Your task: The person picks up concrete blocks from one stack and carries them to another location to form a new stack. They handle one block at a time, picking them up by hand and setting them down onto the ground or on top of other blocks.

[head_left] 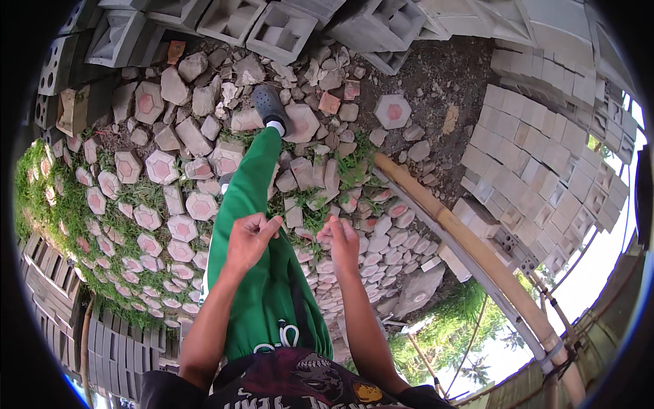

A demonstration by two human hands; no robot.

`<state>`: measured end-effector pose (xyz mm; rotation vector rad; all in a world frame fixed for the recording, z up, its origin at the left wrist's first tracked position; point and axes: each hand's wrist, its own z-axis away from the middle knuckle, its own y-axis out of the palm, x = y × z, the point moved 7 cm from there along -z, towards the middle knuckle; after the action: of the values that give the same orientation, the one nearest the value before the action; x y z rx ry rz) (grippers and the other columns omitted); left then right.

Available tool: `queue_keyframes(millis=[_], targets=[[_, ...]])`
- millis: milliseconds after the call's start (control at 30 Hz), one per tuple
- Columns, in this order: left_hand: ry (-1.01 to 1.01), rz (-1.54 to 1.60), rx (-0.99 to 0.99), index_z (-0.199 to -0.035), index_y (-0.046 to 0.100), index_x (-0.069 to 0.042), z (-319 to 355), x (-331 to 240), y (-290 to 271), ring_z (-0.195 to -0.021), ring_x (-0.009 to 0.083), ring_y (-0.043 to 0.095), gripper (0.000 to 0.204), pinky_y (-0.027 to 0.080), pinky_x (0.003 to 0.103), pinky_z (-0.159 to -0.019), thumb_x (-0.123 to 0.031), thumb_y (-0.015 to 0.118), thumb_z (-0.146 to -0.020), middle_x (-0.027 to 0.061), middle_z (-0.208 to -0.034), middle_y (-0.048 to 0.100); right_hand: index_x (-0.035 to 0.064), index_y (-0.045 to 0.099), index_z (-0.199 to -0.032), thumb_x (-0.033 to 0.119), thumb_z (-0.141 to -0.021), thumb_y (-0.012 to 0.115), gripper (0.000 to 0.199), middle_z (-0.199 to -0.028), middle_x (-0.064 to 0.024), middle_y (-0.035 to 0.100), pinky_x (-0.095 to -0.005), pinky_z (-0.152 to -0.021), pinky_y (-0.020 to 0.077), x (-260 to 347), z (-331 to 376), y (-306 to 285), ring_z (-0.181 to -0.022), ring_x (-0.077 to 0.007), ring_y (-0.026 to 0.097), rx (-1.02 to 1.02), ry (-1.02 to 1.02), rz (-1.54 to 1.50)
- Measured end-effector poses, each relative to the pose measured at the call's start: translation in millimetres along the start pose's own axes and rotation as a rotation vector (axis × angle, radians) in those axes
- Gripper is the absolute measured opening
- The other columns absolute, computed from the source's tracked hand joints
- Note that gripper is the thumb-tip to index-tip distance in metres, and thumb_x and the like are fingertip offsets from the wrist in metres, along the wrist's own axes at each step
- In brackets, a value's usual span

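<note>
My left hand [251, 240] is over the green trousers [253, 198], its fingers curled in and its thumb pointing right. Level with it on the right, my right hand [340, 242] is curled into a loose fist above the stones. A gap separates the two hands, and nothing shows in either. Below them, my foot in a dark grey clog [270, 108] is planted on broken stones. A whitish hexagonal paver with a pinkish centre [300, 123] is beside the clog.
Hexagonal pavers [162, 168] and grass cover the ground to the left. Hollow concrete blocks [281, 31] line the far side. A bamboo pole [449, 221] slants down on the right, before stacked pale blocks [538, 153]. One hexagonal paver [392, 111] lies on dark soil.
</note>
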<state>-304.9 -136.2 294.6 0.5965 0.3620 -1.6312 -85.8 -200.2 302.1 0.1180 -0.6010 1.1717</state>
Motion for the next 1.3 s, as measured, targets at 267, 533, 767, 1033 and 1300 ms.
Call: queue_keyframes(millis=[267, 533, 767, 1033, 1300], targets=[[-0.079, 0.223, -0.021, -0.075, 0.060, 0.002, -123, -31, 63, -0.075, 0.0108, 0.059, 0.038, 0.046, 0.026, -0.069, -0.027, 0.052, -0.098, 0.0066, -0.075, 0.065, 0.0000, 0.056, -0.114, 0.021, -0.095, 0.055, 0.029, -0.098, -0.0107, 0.062, -0.0311, -0.076, 0.0538, 67, -141, 17, -0.088, -0.0178, 0.062, 0.079, 0.065, 0.135], [-0.214, 0.210, -0.061, -0.094, 0.058, 0.001, -153, -13, 113, -0.084, 0.0128, 0.058, 0.025, 0.046, 0.029, -0.081, -0.024, 0.051, -0.097, 0.0079, -0.093, 0.066, -0.0006, 0.054, -0.118, 0.026, -0.090, 0.061, 0.039, -0.113, -0.0124, 0.058, -0.0351, -0.083, 0.0525, 167, -262, -16, -0.103, -0.0207, 0.058, -0.040, -0.031, 0.181], [-0.225, 0.152, -0.182, -0.096, 0.058, 0.002, -207, -19, 129, -0.083, 0.0121, 0.058, 0.026, 0.046, 0.028, -0.080, -0.023, 0.052, -0.096, 0.0066, -0.091, 0.065, -0.0031, 0.037, -0.133, 0.029, -0.085, 0.067, 0.065, -0.134, -0.0187, 0.046, -0.0418, -0.096, 0.0440, 237, -420, -47, -0.123, -0.0288, 0.047, -0.113, -0.118, 0.264], [0.000, -0.105, -0.313, -0.122, 0.051, 0.001, -411, -120, 166, -0.103, 0.0292, 0.061, 0.066, 0.046, 0.038, -0.091, -0.049, 0.064, -0.081, 0.0181, -0.109, 0.064, -0.0064, 0.037, -0.132, 0.026, -0.075, 0.075, 0.076, -0.132, -0.0212, 0.050, -0.0373, -0.099, 0.0397, 326, -590, -22, -0.119, -0.0299, 0.051, -0.136, -0.288, 0.481], [0.070, -0.333, -0.550, -0.136, 0.040, 0.000, -578, -208, 188, -0.114, 0.0334, 0.056, 0.093, 0.044, 0.041, -0.097, -0.055, 0.070, -0.068, 0.0209, -0.119, 0.060, -0.0038, 0.050, -0.122, 0.013, -0.072, 0.073, 0.057, -0.118, -0.0148, 0.059, -0.0375, -0.087, 0.0473, 305, -641, -22, -0.104, -0.0273, 0.058, 0.045, -0.275, 0.310]])
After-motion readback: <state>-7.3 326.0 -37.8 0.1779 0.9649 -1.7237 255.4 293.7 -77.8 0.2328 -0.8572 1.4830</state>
